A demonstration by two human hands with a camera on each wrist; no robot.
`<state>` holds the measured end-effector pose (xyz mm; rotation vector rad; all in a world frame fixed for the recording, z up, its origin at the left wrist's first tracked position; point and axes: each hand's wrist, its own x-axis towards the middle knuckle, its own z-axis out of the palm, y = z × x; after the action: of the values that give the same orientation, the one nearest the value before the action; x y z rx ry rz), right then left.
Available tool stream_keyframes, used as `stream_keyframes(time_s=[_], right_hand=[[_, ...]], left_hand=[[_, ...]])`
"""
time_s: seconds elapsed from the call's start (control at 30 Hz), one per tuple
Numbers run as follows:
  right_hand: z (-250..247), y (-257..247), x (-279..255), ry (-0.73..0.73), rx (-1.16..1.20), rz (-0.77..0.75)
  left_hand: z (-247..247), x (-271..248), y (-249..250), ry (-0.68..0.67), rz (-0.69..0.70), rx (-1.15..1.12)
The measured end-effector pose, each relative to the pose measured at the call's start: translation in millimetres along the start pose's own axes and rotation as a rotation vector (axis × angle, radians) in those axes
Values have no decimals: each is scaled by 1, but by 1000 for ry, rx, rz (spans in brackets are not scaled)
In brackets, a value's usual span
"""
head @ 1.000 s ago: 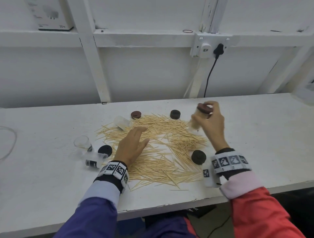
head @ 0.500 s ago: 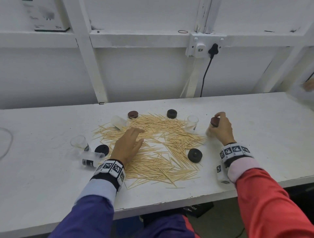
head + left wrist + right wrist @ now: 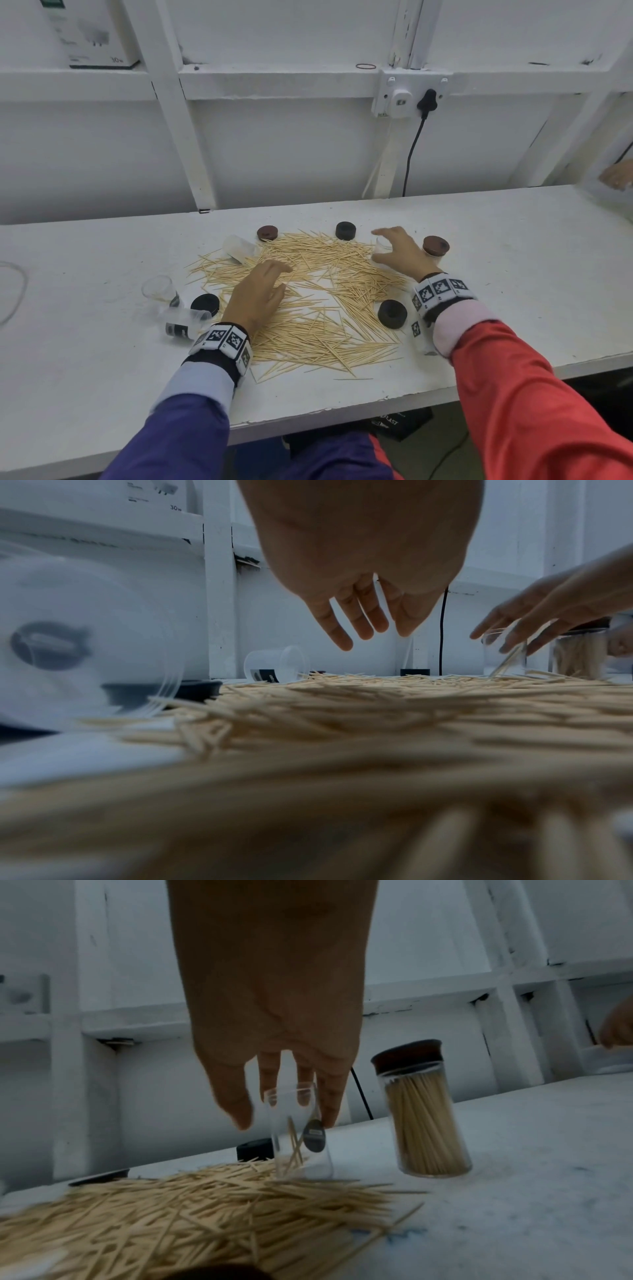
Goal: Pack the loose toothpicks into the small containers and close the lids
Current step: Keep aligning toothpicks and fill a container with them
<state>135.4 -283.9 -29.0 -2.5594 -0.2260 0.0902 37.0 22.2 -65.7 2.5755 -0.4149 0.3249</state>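
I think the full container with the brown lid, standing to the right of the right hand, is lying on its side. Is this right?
Not quite. The full container with the brown lid stands upright, to the right of the right hand; it is not lying on its side. The right wrist view shows this clearly.

toothpicks point(image 3: 308, 301): pale bare wood, matt, thin slivers heaped loose on the table
table point(image 3: 85, 377): white painted top, matt, faintly scuffed and speckled, chipped along its front edge
open jar point(image 3: 301, 1131): clear, glossy, see-through wall with a dark label, at the far right edge of the toothpicks
filled jar point(image 3: 428, 1121): same clear glossy wall, packed with pale wood, just right of the open jar
filled jar's lid point(image 3: 435, 245): brown, matt
loose lids point(image 3: 392, 313): black, matt, dull-looking, around the toothpicks
tipped jars point(image 3: 183, 322): clear glossy plastic or glass, cannot tell which, left of the toothpicks
sleeves point(image 3: 513, 394): soft matt cloth
wall behind the table point(image 3: 274, 147): white painted, matt
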Motion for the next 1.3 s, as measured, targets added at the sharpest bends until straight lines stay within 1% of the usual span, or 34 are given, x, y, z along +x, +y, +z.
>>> stream_keyframes(time_s=[0.03, 0.1, 0.17, 0.23, 0.27, 0.3, 0.4, 0.47, 0.57, 0.7, 0.73, 0.8, 0.83, 0.9, 0.97, 1.0, 1.03, 1.1, 1.3], right_hand=[[1, -1, 2, 19, -17, 10], [2, -7, 2, 144, -1, -5], [1, -19, 0, 264, 38, -60], [0, -37, -4, 302, 136, -120], [0, -48, -7, 276, 204, -142], [1, -59, -10, 214, 265, -160], [11, -86, -17, -45, 351, -190], [22, -100, -20, -159, 380, -204], [35, -114, -23, -247, 425, -220], [40, -114, -26, -324, 462, -221], [38, -112, -26, -345, 441, -209], [32, -102, -25, -351, 296, -166], [28, -94, -24, -328, 182, -133], [21, -75, -23, -277, -125, -40], [18, -55, -25, -295, -421, 79], [19, -46, -26, -329, -494, 133], [20, -39, -27, -368, -506, 176], [24, -31, -29, -405, -432, 214], [33, -34, -26, -315, -347, 133]], left_hand=[[0, 0, 0, -2, 3, -1], [0, 1, 0, -1, 7, 0], [0, 1, 0, 1, 7, -2], [0, 0, 1, 1, 3, -12], [0, 0, 2, 2, 0, -19], [-1, 0, 3, 6, -2, -31], [-2, 0, 7, 22, -16, -80], [-3, 0, 9, 22, -29, -88], [-4, -1, 10, 27, -37, -93], [-3, 0, 10, 12, -54, -73], [-3, 0, 9, 9, -56, -64], [-2, 0, 8, 16, -59, -54], [-2, 0, 8, 20, -62, -52], [-2, 0, 7, 17, -62, -48], [-2, 0, 7, 2, -60, -45], [-1, 1, 6, -5, -61, -46], [-1, 1, 6, -7, -61, -47], [0, 1, 6, -8, -61, -45], [1, 1, 5, -15, -71, -51]])
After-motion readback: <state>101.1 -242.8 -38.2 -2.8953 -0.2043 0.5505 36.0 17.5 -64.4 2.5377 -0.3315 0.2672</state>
